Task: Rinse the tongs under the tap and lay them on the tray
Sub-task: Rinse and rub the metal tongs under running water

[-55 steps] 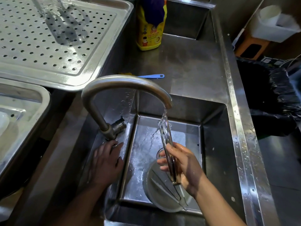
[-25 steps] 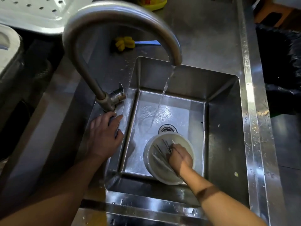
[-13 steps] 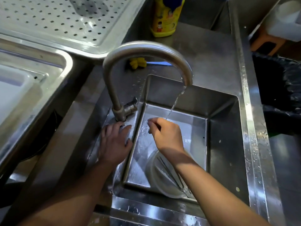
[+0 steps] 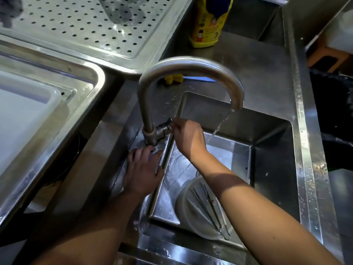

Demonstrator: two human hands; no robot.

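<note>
Noted right hand (image 4: 188,137) pinching the tap lever (image 4: 165,127) with fingertips, holding nothing else. Noted left hand (image 4: 143,169) flat, fingers straight, on the sink (image 4: 272,169) rim near the tap base. Located tongs (image 4: 207,209) in the white bowl (image 4: 182,199), near right part of the basin, clear of the water stream (image 4: 219,127) and well apart from the perforated tray (image 4: 76,25) far left. Risks, judged: shutting off flow with tongs unrinsed; slipping off the wet lever; over-opening and splashing the counter; dropping slick tongs on the carry across to the tray
</note>
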